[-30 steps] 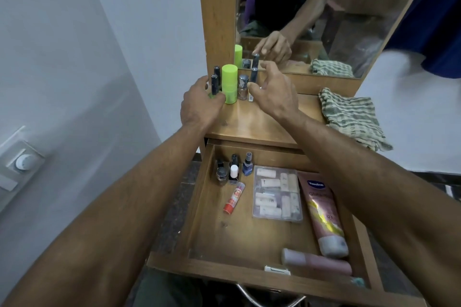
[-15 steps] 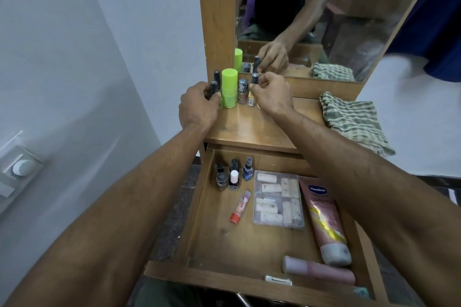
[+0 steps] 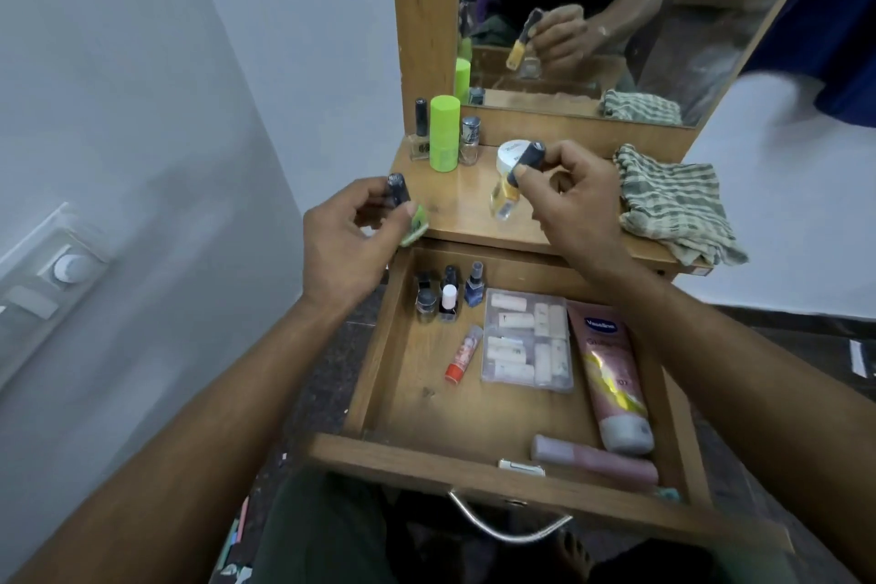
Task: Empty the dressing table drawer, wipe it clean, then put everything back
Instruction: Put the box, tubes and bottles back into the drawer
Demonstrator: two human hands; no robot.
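Hands [image 3: 348, 242] [image 3: 571, 199] pinch glass bottles | drawer [image 3: 474, 413]: wood, rectangular

Wooden dressing unit against a pale wall, as I see it from the head camera.

To my left runs a plain grey-white wall [image 3: 156, 119] carrying a white switch plate [image 3: 57, 270] with a round dial. Ahead stands the mirror [image 3: 616, 14] in its light wooden frame [image 3: 424, 14], above a narrow wooden worktop [image 3: 464, 204]. To the right I make out a dark blue curtain or cloth [image 3: 825, 14] hanging over another pale wall [image 3: 782, 204]. The floor [image 3: 327, 375] below is dark and speckled. Light is soft and even, without hard shadows.
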